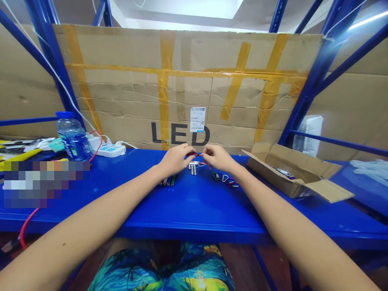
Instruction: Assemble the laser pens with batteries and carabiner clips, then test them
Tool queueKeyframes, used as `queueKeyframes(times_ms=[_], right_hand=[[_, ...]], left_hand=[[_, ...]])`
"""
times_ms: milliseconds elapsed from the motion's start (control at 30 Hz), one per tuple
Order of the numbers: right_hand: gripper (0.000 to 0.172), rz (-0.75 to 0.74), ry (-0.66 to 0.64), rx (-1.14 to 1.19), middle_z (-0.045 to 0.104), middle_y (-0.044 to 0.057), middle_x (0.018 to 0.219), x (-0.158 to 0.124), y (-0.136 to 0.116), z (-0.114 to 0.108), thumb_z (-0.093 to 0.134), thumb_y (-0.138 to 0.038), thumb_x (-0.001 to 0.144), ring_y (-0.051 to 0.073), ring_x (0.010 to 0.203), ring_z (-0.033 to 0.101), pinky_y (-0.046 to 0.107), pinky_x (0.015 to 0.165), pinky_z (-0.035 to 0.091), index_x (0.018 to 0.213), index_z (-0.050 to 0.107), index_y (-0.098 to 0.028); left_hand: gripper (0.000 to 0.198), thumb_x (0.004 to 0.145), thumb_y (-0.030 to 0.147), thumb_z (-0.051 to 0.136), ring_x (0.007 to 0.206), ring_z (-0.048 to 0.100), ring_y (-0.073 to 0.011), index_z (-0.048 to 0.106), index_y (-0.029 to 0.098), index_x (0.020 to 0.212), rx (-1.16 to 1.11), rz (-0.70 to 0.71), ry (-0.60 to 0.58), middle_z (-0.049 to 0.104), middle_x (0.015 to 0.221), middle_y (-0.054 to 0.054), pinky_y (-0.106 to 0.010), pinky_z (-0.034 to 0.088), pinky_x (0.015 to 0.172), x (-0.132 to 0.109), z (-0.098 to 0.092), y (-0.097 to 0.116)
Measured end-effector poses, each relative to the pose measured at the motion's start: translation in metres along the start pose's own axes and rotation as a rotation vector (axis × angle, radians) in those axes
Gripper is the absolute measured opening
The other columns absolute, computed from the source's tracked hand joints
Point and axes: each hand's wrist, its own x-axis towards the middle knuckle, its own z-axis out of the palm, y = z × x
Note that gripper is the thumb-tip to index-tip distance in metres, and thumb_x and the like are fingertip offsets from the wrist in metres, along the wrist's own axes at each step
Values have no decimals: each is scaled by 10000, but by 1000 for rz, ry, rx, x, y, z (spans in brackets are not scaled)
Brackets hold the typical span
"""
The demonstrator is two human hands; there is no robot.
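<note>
My left hand [176,157] and my right hand [218,157] are close together over the far middle of the blue table, fingers bent and closed. A slim dark red item [193,154] stretches between their fingertips, with both hands gripping it; its exact kind is too small to make out. Just below lie a silver piece [194,163] and rows of small round silver button cells [192,169]. Several carabiners [224,178] in green, silver, blue and red rest beneath my right hand. Partly covered by my left wrist is a row of slim tubes [167,182], one of them green.
An open cardboard box [291,173] with items inside stands on the right of the blue table [194,210]. At the left are a bottle with a blue cap [72,137], a white power strip [110,150] and a blurred-out patch. A large cardboard sheet [130,93] closes the back.
</note>
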Motion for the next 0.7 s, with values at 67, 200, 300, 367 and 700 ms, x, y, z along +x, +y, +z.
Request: queueKeyframes(times_ms=[67,200,300,367,700], right_hand=[[65,20,10,36,602,-7,579,2,4,-1,510,-201,828,123,430,560,245,437,431,768,487,-192],[75,67,17,116,627,24,641,3,5,-2,516,-225,855,130,467,575,258,441,457,795,494,-187],[61,130,0,208,624,20,644,3,0,-3,554,-204,839,140,487,590,272,460,489,876,510,-181],[137,172,-60,300,624,16,639,2,-5,-3,563,-212,845,148,508,602,291,501,518,970,528,-168],[215,61,-231,384,645,32,648,0,-8,5,570,-302,861,136,619,599,280,638,463,713,580,-146]], left_hand=[[184,881,261,547,903,624,-194,656,219,1023,-47,-45,9,673,979,-51,-345,489,796,2,1,-6],[154,865,244,573,876,626,-196,661,205,986,-143,-97,52,694,968,-55,-361,490,792,4,2,-13],[122,849,213,596,852,629,-185,661,196,951,-212,-107,92,709,952,-49,-350,489,796,4,0,-11],[110,841,199,608,821,627,-170,664,192,936,-251,-105,103,712,924,-37,-326,488,775,4,-2,-8],[172,811,172,609,761,605,-144,651,183,978,-358,-43,50,704,900,-31,-297,479,716,3,4,2]])
